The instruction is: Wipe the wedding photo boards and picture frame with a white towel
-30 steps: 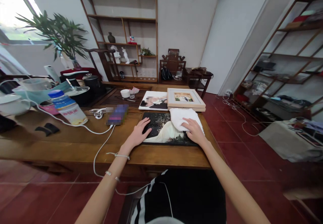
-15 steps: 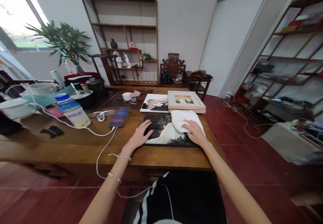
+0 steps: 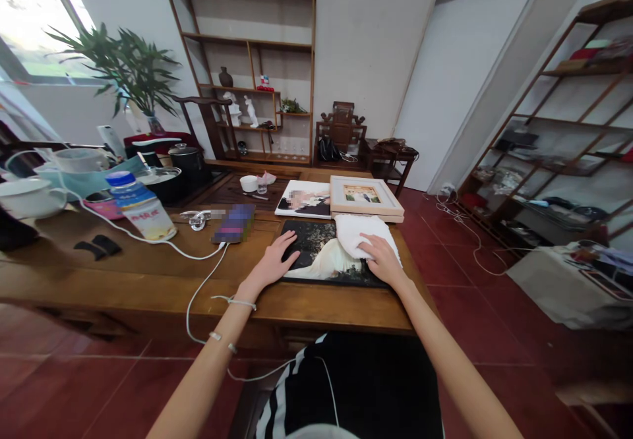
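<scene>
The left hand (image 3: 272, 266) lies flat and open on the near left edge of the dark photo print (image 3: 324, 261). The right hand (image 3: 382, 260) presses a white cloth (image 3: 361, 234) onto the print's right side, fingers loosely spread, on the wooden desk (image 3: 148, 274).

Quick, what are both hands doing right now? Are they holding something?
Left hand: open, flat on the dark photo panel, holding nothing.
Right hand: open, pressing the white cloth onto the panel, not gripping it.
</scene>
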Available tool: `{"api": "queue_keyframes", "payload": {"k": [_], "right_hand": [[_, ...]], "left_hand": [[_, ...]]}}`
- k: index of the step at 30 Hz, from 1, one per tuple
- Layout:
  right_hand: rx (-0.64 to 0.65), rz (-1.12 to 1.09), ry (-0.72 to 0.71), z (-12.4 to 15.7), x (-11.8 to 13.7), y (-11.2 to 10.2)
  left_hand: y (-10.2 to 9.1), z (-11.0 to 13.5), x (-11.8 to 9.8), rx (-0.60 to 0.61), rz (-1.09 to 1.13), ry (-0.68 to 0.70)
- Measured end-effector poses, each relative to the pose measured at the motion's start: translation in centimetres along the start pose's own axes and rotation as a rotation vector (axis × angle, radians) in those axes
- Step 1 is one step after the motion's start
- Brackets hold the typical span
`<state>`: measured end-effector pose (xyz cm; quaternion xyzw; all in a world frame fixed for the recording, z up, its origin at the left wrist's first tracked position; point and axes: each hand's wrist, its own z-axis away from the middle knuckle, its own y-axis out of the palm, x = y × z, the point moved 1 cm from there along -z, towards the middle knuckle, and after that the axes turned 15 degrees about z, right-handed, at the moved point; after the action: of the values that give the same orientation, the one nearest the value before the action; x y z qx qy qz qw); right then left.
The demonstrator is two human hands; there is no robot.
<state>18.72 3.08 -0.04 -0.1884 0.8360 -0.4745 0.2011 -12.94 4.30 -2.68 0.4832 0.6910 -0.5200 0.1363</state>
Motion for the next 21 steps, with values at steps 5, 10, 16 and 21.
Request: {"api": "queue_keyframes", "payload": {"k": [5,10,16,21], "right_hand": [[0.026,-0.016,0.017,0.0,0.7,-0.3],[0.141,-0.046,-0.046,1.7,5.0,-3.4],[0.215,-0.081,-0.109,3.3,7.2,-6.0],[0.147,0.02,0.042,0.3,1.6,-2.3]], "left_hand": [[0.0,0.0,-0.2,-0.008,0.003,-0.002],[-0.1,0.1,-0.5,-0.017,0.021,-0.02],[-0.1,0.3,-0.3,-0.015,0.027,-0.003],[0.0,0.3,0.2,0.007,0.022,0.01]]}}
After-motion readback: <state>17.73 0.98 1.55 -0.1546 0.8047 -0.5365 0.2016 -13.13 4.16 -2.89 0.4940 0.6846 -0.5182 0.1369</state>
